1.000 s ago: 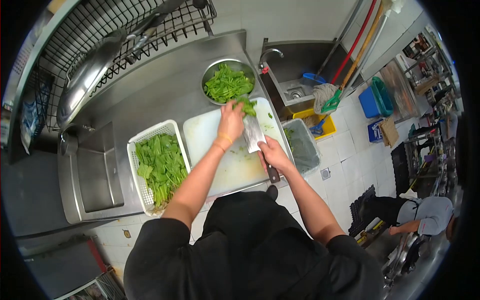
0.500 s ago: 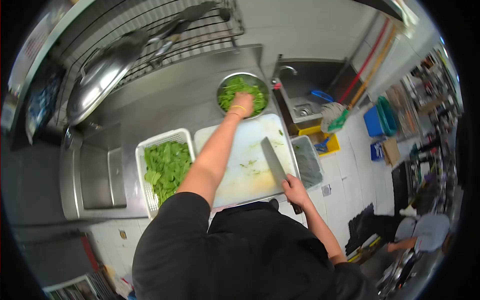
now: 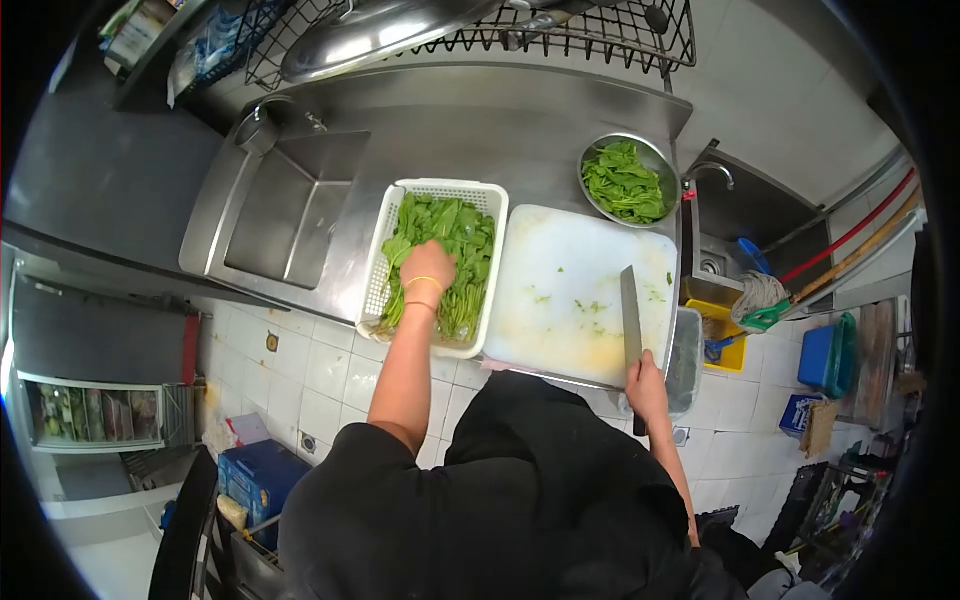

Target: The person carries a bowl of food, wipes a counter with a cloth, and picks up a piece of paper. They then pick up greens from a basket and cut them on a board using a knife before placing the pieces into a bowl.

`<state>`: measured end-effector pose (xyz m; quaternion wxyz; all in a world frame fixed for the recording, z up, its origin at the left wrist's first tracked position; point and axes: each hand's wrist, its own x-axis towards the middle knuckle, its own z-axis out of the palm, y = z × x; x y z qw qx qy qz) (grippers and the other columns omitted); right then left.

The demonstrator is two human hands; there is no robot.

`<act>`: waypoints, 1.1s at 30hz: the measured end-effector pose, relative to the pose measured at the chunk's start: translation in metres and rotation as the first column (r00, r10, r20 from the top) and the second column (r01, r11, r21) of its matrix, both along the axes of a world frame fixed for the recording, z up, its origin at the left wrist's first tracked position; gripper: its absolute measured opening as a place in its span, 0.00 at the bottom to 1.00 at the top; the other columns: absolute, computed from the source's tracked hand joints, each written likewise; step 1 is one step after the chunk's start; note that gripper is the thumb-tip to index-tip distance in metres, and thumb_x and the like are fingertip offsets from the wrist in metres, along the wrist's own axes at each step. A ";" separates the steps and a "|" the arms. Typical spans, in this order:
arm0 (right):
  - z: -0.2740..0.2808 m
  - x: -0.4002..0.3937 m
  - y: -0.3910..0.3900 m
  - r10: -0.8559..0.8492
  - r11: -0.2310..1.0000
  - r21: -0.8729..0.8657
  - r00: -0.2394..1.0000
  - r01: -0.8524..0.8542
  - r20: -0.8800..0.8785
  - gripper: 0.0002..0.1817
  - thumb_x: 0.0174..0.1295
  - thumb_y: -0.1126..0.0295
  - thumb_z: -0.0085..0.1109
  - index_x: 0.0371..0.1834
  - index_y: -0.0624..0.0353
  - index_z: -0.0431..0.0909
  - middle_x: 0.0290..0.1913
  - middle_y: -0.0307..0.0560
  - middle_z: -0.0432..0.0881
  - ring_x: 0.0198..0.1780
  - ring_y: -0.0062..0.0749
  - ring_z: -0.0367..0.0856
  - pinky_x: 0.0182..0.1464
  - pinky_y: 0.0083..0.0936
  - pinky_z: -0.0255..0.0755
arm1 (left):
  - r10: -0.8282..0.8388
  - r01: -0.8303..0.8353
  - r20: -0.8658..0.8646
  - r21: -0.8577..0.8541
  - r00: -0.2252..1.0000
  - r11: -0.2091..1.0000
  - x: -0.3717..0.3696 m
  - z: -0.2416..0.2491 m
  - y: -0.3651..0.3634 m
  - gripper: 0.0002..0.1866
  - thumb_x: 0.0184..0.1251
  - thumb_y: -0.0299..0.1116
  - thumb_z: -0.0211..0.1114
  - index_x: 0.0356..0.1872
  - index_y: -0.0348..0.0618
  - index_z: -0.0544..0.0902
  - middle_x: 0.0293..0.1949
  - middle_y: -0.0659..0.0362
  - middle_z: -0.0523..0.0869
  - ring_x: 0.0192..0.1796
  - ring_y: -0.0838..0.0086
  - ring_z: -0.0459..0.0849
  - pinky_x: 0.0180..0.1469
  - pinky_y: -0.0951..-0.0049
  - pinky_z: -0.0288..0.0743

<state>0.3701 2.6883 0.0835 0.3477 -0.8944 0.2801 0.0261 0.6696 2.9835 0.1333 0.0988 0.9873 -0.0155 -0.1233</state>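
A white perforated plastic basket [image 3: 376, 295] holds a heap of leafy greens [image 3: 455, 225] with long stems. My left hand [image 3: 428, 268], a yellow band at its wrist, is down in the greens, its fingers curled over them and their tips partly hidden. In my right hand [image 3: 648, 388] is the dark handle of a cleaver [image 3: 630, 310], its long blade lying over the right side of the white cutting board [image 3: 540, 260]. Small green scraps are scattered on the board. Behind it stands a round metal bowl [image 3: 583, 180] with cut greens [image 3: 625, 183] inside.
A steel sink [image 3: 270, 230] is set in the counter at the left, another sink [image 3: 750, 205] at the right. Beside the board's right edge stands a bin [image 3: 688, 365], near a yellow bucket [image 3: 733, 357] and mop [image 3: 760, 297]. A wire rack [image 3: 580, 42] hangs above.
My left hand has gone from the metal bowl leftward to the greens in the basket. The view has turned left. The cleaver stays in my right hand over the board.
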 end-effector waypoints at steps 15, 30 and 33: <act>-0.006 0.001 -0.012 0.038 0.999 0.017 0.999 -0.038 0.009 0.11 0.69 0.68 0.45 0.44 0.68 0.67 0.36 0.77 0.79 0.43 0.74 0.77 0.44 0.58 0.70 | 0.098 -0.091 0.054 -0.115 0.994 0.989 -0.020 -0.049 0.103 0.23 0.48 0.38 0.80 0.42 0.35 0.83 0.44 0.41 0.86 0.49 0.51 0.86 0.53 0.58 0.80; -0.011 0.000 -0.014 -0.006 1.000 0.006 1.000 0.006 0.024 0.12 0.69 0.66 0.46 0.43 0.66 0.67 0.35 0.76 0.79 0.43 0.74 0.77 0.44 0.60 0.70 | 0.167 -0.079 0.051 -0.722 0.985 0.687 0.015 -0.052 0.129 0.15 0.55 0.26 0.74 0.42 0.31 0.83 0.30 0.53 0.87 0.29 0.75 0.84 0.33 0.73 0.78; -0.017 -0.001 -0.017 -0.012 1.000 0.000 0.999 0.012 0.030 0.12 0.69 0.65 0.46 0.43 0.66 0.67 0.35 0.76 0.79 0.43 0.74 0.77 0.44 0.59 0.70 | -0.009 0.082 0.153 -0.472 0.988 0.878 -0.001 -0.054 0.097 0.18 0.53 0.27 0.75 0.44 0.31 0.82 0.32 0.48 0.87 0.35 0.62 0.86 0.40 0.65 0.81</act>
